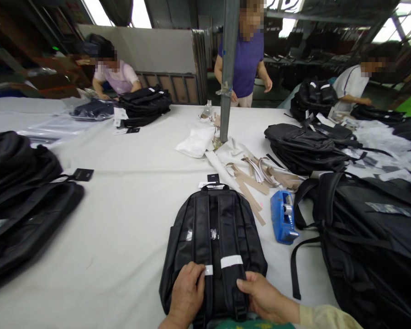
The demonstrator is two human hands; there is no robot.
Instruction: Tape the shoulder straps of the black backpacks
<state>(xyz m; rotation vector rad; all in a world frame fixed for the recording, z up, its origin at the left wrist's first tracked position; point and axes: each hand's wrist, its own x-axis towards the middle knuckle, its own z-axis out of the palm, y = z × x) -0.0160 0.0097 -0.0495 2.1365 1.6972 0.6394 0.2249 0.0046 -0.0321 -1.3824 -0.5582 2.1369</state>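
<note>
A black backpack (215, 210) lies flat in front of me, its two shoulder straps facing up and its top handle pointing away. White bands cross both straps, and shiny clear patches show between and beside them. My left hand (188, 290) is closed at the left strap (202, 242), fingertips at the white band (208, 270); the fingers' undersides are hidden. On the other side, my right hand (260, 294) grips the lower right strap (230, 285), thumb on top. Beyond the handle lies a black tag (213, 177).
A blue tape dispenser (283, 217) stands right of the backpack, near brown paper strips (250, 178). Black backpacks are stacked at left (30, 219) and right (373, 228). A metal post (227, 77) rises from the white table (123, 205). Three people stand around the far side.
</note>
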